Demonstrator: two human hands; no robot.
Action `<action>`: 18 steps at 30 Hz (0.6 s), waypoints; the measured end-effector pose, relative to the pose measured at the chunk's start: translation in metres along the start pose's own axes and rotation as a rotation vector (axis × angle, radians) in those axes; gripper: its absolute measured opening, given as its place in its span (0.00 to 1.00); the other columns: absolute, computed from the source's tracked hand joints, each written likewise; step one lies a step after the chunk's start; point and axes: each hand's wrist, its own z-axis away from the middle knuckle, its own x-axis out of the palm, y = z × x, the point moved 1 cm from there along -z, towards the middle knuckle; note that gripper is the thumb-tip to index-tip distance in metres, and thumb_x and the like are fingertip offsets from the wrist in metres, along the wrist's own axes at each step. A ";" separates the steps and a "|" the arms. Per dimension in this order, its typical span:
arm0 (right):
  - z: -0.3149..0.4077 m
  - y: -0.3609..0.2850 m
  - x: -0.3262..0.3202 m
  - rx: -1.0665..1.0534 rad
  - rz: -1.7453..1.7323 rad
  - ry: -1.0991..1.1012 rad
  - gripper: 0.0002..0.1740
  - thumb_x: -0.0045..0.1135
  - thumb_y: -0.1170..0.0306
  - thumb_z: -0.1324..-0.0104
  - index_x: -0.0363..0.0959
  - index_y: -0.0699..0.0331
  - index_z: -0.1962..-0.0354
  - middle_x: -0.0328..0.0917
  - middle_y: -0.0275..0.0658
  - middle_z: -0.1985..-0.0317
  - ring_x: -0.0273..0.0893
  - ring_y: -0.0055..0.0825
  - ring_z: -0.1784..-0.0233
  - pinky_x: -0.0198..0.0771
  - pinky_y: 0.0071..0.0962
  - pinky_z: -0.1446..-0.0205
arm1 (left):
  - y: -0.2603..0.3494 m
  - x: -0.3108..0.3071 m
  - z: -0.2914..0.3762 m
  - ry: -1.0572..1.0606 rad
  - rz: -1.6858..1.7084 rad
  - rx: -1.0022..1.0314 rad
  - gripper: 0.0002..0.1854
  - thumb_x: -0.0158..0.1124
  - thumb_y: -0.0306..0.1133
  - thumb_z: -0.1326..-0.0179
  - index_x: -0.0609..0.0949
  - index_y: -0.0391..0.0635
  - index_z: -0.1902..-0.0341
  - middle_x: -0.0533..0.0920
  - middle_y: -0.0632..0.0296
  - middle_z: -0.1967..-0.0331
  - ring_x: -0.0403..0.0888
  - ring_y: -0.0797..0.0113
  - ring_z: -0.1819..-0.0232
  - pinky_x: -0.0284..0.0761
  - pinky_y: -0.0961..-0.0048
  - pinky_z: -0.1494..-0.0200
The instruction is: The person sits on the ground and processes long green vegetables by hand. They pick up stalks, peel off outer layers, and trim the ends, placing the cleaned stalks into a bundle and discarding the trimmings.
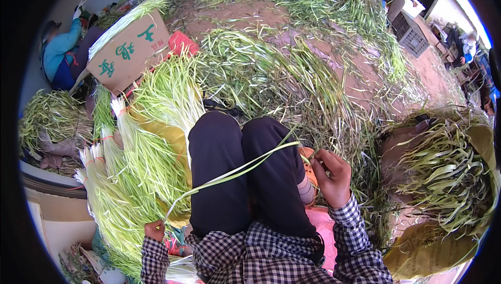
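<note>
My left hand [154,230] pinches the pale base of a long green-and-white leafy stalk [223,174]. Slanting up across my knees, the stalk ends near my right hand [332,174]. The right thumb and forefinger close on a thin green leaf [307,160], partly hidden by the fingers. Beyond my left hand lies a pile of pale green stalks [129,205], with several bundles tied in red string [124,110]. A loose heap of trimmed white stalks [172,96] rests beside my left knee on yellow sacking [166,135].
A cardboard box [131,51] stands front left, with stalks on top. Leaf scraps [274,84] cover the floor ahead. At right is an open sack [483,166] of leaves [442,174]. A person in blue [60,51] sits left; others sit farther back, near a dark crate [411,35].
</note>
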 end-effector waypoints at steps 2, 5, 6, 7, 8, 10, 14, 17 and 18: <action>-0.021 0.004 0.000 -0.056 0.142 0.003 0.11 0.51 0.83 0.51 0.68 0.70 0.66 0.63 0.43 0.83 0.62 0.35 0.83 0.57 0.28 0.80 | 0.011 -0.002 0.001 -0.019 -0.003 -0.045 0.04 0.55 0.23 0.51 0.79 0.36 0.75 0.73 0.61 0.90 0.74 0.74 0.89 0.65 0.80 0.90; -0.045 0.028 0.017 -0.158 0.229 0.047 0.11 0.48 0.82 0.52 0.68 0.69 0.67 0.62 0.46 0.84 0.63 0.42 0.81 0.57 0.36 0.78 | 0.011 -0.001 0.000 -0.017 0.009 -0.003 0.05 0.55 0.25 0.50 0.78 0.37 0.76 0.73 0.61 0.90 0.73 0.74 0.89 0.63 0.80 0.91; -0.048 0.041 0.021 -0.252 0.316 0.016 0.13 0.49 0.81 0.49 0.69 0.70 0.63 0.64 0.43 0.83 0.60 0.34 0.85 0.55 0.28 0.82 | 0.014 -0.001 -0.001 -0.024 0.013 -0.005 0.05 0.55 0.25 0.50 0.78 0.37 0.76 0.73 0.62 0.90 0.73 0.74 0.90 0.63 0.80 0.91; -0.045 0.051 0.026 -0.250 0.340 -0.014 0.13 0.49 0.81 0.49 0.68 0.70 0.63 0.64 0.44 0.83 0.61 0.35 0.85 0.56 0.28 0.81 | 0.020 0.000 -0.001 -0.033 0.017 -0.009 0.06 0.55 0.25 0.50 0.78 0.37 0.77 0.73 0.62 0.90 0.73 0.75 0.90 0.63 0.79 0.91; -0.042 0.058 0.028 -0.249 0.366 -0.045 0.14 0.48 0.82 0.50 0.68 0.70 0.62 0.64 0.45 0.82 0.62 0.36 0.84 0.57 0.28 0.80 | 0.024 0.002 0.000 -0.043 0.023 -0.011 0.06 0.55 0.25 0.50 0.78 0.37 0.77 0.73 0.62 0.90 0.73 0.75 0.90 0.63 0.79 0.91; -0.034 0.061 0.033 -0.151 0.262 -0.083 0.14 0.48 0.82 0.51 0.69 0.71 0.63 0.66 0.45 0.82 0.66 0.36 0.82 0.60 0.28 0.78 | 0.042 0.000 -0.002 -0.024 0.106 -0.168 0.02 0.56 0.25 0.57 0.77 0.40 0.78 0.69 0.52 0.91 0.71 0.68 0.88 0.63 0.74 0.83; -0.025 0.059 0.038 -0.078 0.159 -0.144 0.14 0.49 0.81 0.51 0.70 0.69 0.64 0.67 0.43 0.80 0.67 0.34 0.81 0.61 0.27 0.78 | 0.006 0.007 0.005 -0.082 -0.076 -0.046 0.05 0.54 0.24 0.49 0.78 0.38 0.76 0.72 0.62 0.91 0.72 0.75 0.91 0.64 0.78 0.91; -0.024 0.054 0.044 -0.172 0.087 -0.111 0.11 0.50 0.82 0.54 0.70 0.70 0.68 0.64 0.45 0.83 0.64 0.40 0.80 0.59 0.33 0.79 | -0.010 0.008 0.009 -0.088 -0.101 -0.072 0.05 0.54 0.25 0.49 0.78 0.37 0.74 0.74 0.62 0.89 0.73 0.74 0.90 0.65 0.78 0.91; -0.024 0.051 0.041 -0.175 0.103 -0.115 0.12 0.50 0.81 0.54 0.69 0.70 0.68 0.64 0.45 0.83 0.64 0.41 0.79 0.59 0.33 0.78 | -0.003 0.010 0.009 -0.097 -0.101 -0.091 0.05 0.54 0.25 0.49 0.78 0.37 0.74 0.74 0.62 0.89 0.73 0.74 0.90 0.65 0.78 0.91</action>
